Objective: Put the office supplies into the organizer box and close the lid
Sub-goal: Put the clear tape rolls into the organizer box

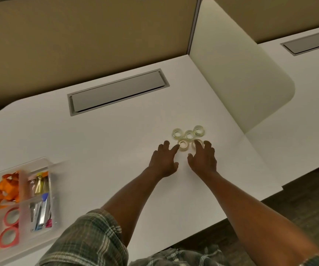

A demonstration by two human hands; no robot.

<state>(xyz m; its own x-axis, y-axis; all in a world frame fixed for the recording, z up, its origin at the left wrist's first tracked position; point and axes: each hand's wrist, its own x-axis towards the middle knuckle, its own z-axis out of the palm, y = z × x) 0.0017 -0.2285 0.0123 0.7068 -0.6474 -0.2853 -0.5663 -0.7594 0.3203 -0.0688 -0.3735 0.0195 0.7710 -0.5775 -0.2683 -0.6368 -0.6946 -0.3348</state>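
Five small clear rolls of tape (189,137) lie clustered flat on the white desk (116,143), not yet packed. The left hand (163,160) and right hand (202,159), fingers spread, touch the two nearest rolls but grasp nothing. Well to the left, the clear plastic organizer box (39,166) stands open, already holding orange ribbon (7,189), red tape rings (10,225) and pens (40,212); I judge the task mostly done.

Bare white desk (116,143) is lying open on every side of the left hand (163,161) and right hand (202,160) except ahead, where five clear tape rolls (189,134) are clustering at the fingertips. Beyond the right hand a rounded white divider panel (241,73) is blocking passage. Far to the left of the left hand, the open organizer box (48,166) is occupying the desk edge.
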